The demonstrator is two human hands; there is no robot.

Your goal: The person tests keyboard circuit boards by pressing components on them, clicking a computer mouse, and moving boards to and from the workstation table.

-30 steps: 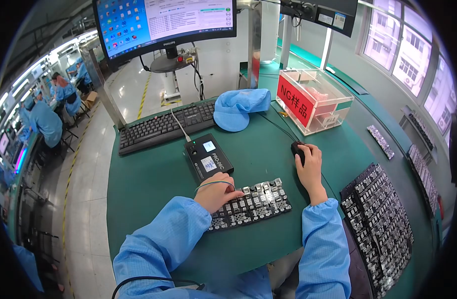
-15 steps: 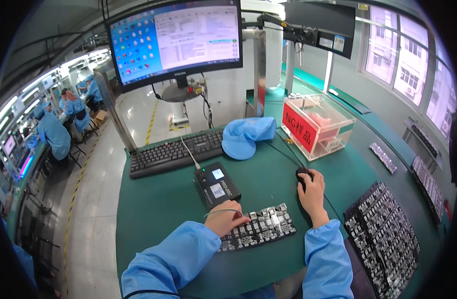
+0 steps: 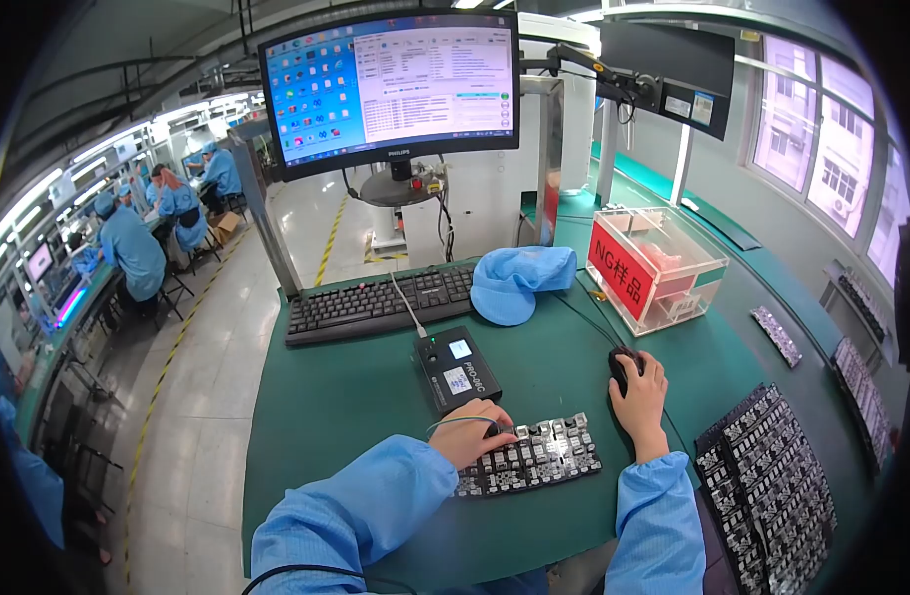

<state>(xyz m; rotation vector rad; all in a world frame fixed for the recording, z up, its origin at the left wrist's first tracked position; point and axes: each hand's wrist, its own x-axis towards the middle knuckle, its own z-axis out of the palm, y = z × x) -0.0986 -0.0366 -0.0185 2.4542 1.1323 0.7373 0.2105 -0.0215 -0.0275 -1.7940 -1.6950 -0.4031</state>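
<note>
My left hand [image 3: 469, 434] is closed at the upper left of a panel of small circuit boards [image 3: 534, 458], fingertips pinched over it. A small dark piece shows at the fingertips, too small to name. A thin cable [image 3: 453, 420] loops over the back of this hand. Just behind it lies a black box marked PRO-06C [image 3: 461, 369], with a lit screen and a white cable plugged in. My right hand [image 3: 641, 402] is wrapped round a black computer mouse [image 3: 624, 369] to the right of the panel.
A keyboard [image 3: 376, 303], a blue cap [image 3: 519, 286] and a clear box with a red label [image 3: 663, 273] stand behind. Stacked board panels [image 3: 772, 486] lie at right. A monitor [image 3: 391, 94] stands above the table [image 3: 326, 407]. Co-workers [image 3: 133, 248] are far left.
The whole view has shifted, so things sit further right and mostly lower. My left fingers have moved slightly along the panel, and a dark piece now shows there. My right hand stays on the mouse.
</note>
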